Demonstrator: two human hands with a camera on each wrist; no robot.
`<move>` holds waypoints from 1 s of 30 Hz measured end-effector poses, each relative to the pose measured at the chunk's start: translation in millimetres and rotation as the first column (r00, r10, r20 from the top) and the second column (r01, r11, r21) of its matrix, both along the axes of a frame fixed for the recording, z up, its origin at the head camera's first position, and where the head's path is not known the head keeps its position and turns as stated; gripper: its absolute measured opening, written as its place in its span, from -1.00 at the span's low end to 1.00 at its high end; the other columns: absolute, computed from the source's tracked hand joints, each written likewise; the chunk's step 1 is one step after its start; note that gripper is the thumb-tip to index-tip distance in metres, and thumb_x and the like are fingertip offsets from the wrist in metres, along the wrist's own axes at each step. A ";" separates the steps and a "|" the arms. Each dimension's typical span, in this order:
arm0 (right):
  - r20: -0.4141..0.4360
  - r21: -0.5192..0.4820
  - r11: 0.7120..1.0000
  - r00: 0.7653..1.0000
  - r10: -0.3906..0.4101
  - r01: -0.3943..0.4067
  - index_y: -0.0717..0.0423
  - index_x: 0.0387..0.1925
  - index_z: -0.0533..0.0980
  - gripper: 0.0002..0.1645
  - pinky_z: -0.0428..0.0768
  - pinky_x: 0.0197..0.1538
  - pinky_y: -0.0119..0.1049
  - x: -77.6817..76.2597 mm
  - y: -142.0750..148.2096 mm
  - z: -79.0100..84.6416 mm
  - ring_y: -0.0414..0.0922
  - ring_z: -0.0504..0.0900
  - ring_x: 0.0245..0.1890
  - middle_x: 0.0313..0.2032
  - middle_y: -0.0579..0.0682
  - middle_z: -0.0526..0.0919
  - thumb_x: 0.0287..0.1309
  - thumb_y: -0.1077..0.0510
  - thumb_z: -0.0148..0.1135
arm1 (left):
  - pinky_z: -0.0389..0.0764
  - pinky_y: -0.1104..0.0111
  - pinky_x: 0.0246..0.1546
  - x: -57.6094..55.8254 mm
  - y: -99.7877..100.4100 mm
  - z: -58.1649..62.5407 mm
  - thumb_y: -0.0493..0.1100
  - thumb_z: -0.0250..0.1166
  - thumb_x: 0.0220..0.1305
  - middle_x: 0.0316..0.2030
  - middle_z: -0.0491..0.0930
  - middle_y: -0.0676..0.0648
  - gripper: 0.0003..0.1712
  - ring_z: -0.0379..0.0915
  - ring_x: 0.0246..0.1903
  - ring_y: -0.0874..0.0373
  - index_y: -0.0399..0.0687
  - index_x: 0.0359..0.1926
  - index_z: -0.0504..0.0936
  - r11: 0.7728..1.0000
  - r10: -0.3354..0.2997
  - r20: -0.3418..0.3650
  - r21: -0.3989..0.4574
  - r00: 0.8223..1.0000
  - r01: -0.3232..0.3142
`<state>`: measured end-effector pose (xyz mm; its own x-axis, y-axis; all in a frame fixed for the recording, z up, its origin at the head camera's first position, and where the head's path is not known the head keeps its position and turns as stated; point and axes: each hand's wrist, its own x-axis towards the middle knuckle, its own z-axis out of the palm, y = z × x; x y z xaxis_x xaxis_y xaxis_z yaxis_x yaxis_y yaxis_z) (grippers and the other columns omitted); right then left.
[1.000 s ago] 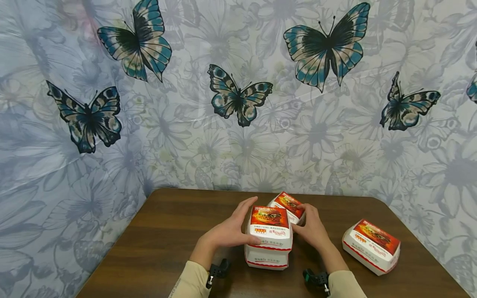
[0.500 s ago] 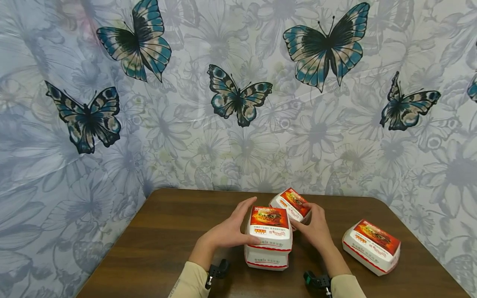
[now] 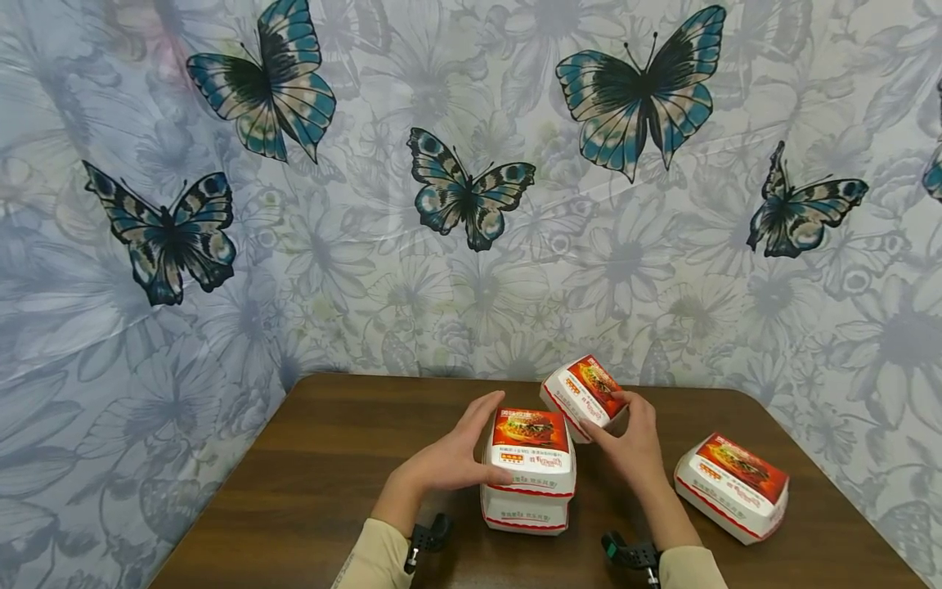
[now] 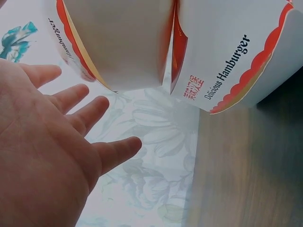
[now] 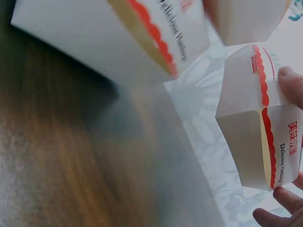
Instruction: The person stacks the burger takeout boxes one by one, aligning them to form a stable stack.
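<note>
Two white hamburger boxes with red burger prints are stacked mid-table. My left hand (image 3: 449,458) stands at the stack's left side. Its thumb lies at the front of the upper box (image 3: 534,466), which sits on the lower box (image 3: 524,513). In the left wrist view the fingers (image 4: 118,153) are spread and nearly straight beside the boxes. Behind the stack, my right hand (image 3: 634,446) pinches a third hamburger box (image 3: 577,401) between thumb and fingers. That box is tilted and appears raised off the table; its white underside shows in the right wrist view.
A further hamburger box (image 3: 732,491) rests on the brown wooden table (image 3: 316,458) at the right. Behind the table's far edge hangs a pale floral cloth (image 3: 353,327) with printed butterflies. Each wrist wears a black strap device (image 3: 629,552).
The right hand has carried its hamburger box upward and a little to the right, away from the stack. The left hand, the stack and the right-hand box have hardly moved.
</note>
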<state>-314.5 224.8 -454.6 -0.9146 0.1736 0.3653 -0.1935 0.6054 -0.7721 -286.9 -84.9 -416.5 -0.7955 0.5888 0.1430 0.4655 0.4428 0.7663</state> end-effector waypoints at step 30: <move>-0.166 -0.246 0.966 0.985 0.041 -0.082 0.07 0.37 0.24 -0.16 0.38 0.12 -0.42 48.3 -3.2 76.3 0.08 0.27 0.42 0.39 0.02 0.19 0.12 0.18 0.45 | 0.19 -0.11 0.43 -1.8 0.5 -1.2 0.25 0.44 0.11 0.59 -0.31 0.13 0.23 -0.23 0.57 0.09 0.53 0.56 -0.24 1.000 -0.002 -0.022 -0.007 1.000 0.001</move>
